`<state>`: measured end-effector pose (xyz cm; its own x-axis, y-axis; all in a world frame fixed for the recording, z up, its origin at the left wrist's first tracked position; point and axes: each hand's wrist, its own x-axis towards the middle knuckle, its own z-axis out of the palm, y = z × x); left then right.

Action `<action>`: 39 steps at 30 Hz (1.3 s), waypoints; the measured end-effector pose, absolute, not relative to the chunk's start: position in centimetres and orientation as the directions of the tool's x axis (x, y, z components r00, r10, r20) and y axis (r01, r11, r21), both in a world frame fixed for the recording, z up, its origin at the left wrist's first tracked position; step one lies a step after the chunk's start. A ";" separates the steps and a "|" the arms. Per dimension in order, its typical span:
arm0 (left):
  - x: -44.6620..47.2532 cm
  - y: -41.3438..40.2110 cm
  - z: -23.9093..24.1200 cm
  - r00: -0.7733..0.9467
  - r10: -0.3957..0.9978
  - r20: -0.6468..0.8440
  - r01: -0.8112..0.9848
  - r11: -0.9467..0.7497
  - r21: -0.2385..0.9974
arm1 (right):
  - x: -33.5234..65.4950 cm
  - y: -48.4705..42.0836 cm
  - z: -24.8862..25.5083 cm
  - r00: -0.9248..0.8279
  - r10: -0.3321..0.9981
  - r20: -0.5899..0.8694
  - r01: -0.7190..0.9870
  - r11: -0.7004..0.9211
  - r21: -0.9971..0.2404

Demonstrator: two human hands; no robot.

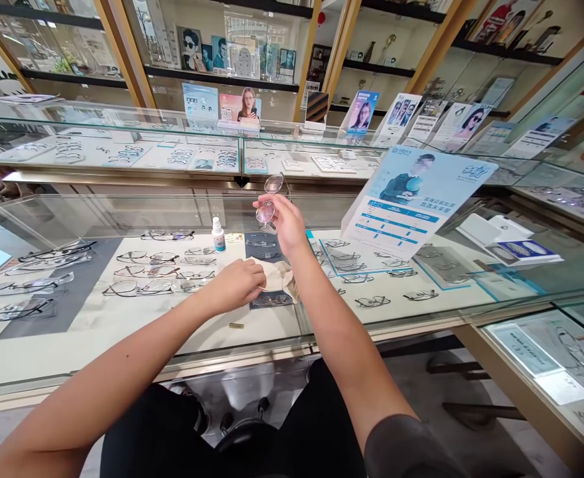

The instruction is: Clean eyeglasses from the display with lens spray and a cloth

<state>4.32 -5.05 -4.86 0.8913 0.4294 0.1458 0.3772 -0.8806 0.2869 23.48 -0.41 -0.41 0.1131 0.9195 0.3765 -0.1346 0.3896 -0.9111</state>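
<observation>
My right hand [286, 222] is raised above the glass counter [137, 332] and pinches a pair of glasses [268, 199] with pinkish lenses, held upright. My left hand [239, 282] rests on the counter top with its fingers closed on a beige cleaning cloth [281, 277]. A small white bottle with a blue cap [218, 235] stands on the glass just left of the glasses. A small brass-coloured piece [236, 325] lies on the glass near my left wrist.
Rows of spectacle frames [145, 272] lie inside the display case under the glass. A blue and white leaflet stand [411, 199] rises at the right. A second glass counter [172, 149] with signs runs behind. A chair base [242, 425] sits below me.
</observation>
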 end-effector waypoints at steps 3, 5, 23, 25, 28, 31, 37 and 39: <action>3.9 -5.0 -4.5 0.805 0.556 0.206 0.412 -0.774 0.480 | 23.5 -0.5 -0.4 0.114 0.922 0.371 -0.132 0.384 -0.914; 3.6 -4.7 -4.1 0.696 0.678 0.235 0.374 -0.623 0.687 | 23.5 -0.4 -0.4 0.125 0.923 0.363 -0.119 0.377 -0.919; 0.5 -3.0 1.3 0.028 0.955 0.296 -0.193 -0.285 0.939 | 21.4 -3.2 0.3 -0.252 0.911 0.327 -0.298 0.248 -0.922; 0.4 -3.0 1.4 0.042 0.953 0.301 -0.185 -0.288 0.940 | 21.0 -3.2 -0.1 -0.300 0.896 0.327 -0.296 0.239 -0.925; 0.3 -2.9 1.4 0.045 0.957 0.285 -0.177 -0.273 0.946 | 20.6 -3.3 -0.3 -0.354 0.874 0.333 -0.284 0.239 -0.928; 0.2 -2.8 1.3 0.042 0.962 0.271 -0.193 -0.258 0.947 | 20.5 -3.5 -0.2 -0.379 0.861 0.339 -0.268 0.248 -0.931; 0.0 -2.5 1.1 0.085 0.960 0.268 -0.221 -0.244 0.944 | 20.1 -3.6 -0.3 -0.372 0.873 0.314 -0.242 0.236 -0.941; 0.0 -2.5 1.0 0.108 0.959 0.262 -0.215 -0.234 0.948 | 19.9 -3.6 -0.5 -0.356 0.882 0.310 -0.254 0.228 -0.940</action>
<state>-0.02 -2.48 1.00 0.1083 0.9591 0.2616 -0.2147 -0.2344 0.9481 19.92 -3.57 -0.46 -0.3556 0.8819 0.3096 -0.2537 0.2278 -0.9401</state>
